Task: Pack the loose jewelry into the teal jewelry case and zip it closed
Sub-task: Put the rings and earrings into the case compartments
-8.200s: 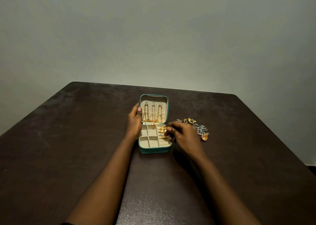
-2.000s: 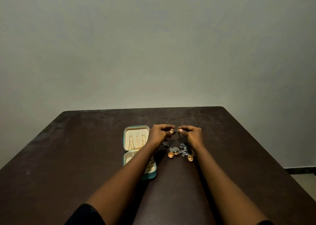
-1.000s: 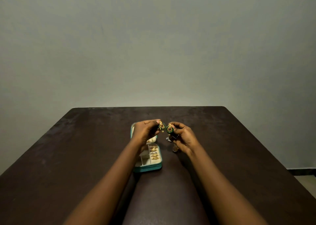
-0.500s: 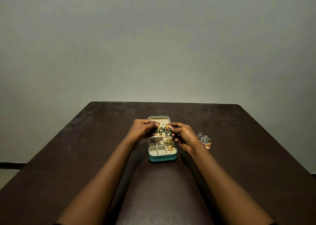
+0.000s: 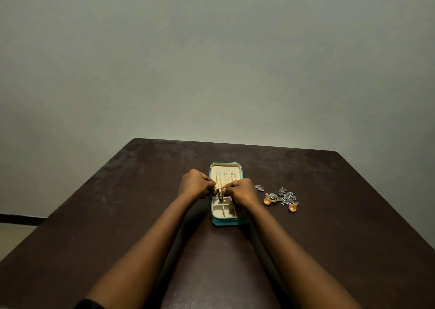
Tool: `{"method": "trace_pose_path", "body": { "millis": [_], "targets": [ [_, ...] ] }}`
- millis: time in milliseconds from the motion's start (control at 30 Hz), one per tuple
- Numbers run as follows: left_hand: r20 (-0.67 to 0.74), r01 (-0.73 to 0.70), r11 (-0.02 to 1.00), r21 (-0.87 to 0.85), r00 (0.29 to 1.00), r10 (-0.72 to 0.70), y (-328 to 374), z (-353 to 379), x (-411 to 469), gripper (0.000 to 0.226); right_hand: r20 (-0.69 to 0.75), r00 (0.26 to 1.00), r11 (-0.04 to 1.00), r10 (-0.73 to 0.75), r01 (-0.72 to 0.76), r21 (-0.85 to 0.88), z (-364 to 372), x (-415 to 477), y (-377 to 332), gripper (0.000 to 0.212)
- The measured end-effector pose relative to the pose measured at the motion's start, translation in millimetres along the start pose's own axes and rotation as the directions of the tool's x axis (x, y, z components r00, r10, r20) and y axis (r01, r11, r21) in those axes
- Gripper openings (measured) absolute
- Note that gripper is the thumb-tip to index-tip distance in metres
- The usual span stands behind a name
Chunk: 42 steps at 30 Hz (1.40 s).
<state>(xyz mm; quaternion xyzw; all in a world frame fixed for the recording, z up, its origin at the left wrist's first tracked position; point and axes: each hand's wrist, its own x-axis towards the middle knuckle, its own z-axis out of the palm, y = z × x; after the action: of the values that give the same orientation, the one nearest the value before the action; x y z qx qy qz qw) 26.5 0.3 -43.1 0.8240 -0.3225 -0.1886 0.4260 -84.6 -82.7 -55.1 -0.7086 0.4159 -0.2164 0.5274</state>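
Head: teal case [image 5: 226, 223] open, chains [image 5: 218, 181] inside

Both bare forearms reach forward side by side, left hand [image 5: 195, 184] and right hand [image 5: 240, 191] close together, fingers curled, pinching small earrings [image 5: 220, 194].

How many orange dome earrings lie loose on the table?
2. One orange dome earring sits at the left edge of the silver pile, the other at its near-right edge. Others may be hidden.

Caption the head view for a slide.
Left hand and right hand pinch green earrings over the open teal case; loose silver pieces lie on the table.
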Motion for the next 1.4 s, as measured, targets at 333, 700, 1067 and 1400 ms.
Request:
{"method": "trace_pose_path", "body": {
  "millis": [333, 700, 1067, 1400],
  "targets": [
    [0.031, 0.003, 0.987, 0.159, 0.999, -0.008, -6.2, 4.7, 3.0, 0.01, -0.073, 0.995, 0.981, -0.068, 0.054, -0.184, 13.8, -0.2, 4.2, 0.018],
    [0.148, -0.127, 0.95, 0.286, 0.985, 0.087, -7.2, 7.1, 7.7, 0.019, -0.06, 0.99, 0.919, -0.128, 0.096, -0.382, 10.3, -5.0, -0.1, 0.021],
    [0.123, -0.071, 0.947, 0.313, 0.992, 0.034, -6.2, 5.8, 8.3, 0.016, -0.065, 0.978, 0.868, -0.199, 0.145, -0.476, 15.1, -5.3, -2.4, 0.021],
    [0.096, -0.023, 0.96, 0.279, 0.995, -0.004, -6.8, 6.3, 6.3, 0.014, -0.025, 0.979, 0.892, -0.203, 0.174, -0.417, 11.5, -9.3, -7.2, 0.024]
  ]
}}
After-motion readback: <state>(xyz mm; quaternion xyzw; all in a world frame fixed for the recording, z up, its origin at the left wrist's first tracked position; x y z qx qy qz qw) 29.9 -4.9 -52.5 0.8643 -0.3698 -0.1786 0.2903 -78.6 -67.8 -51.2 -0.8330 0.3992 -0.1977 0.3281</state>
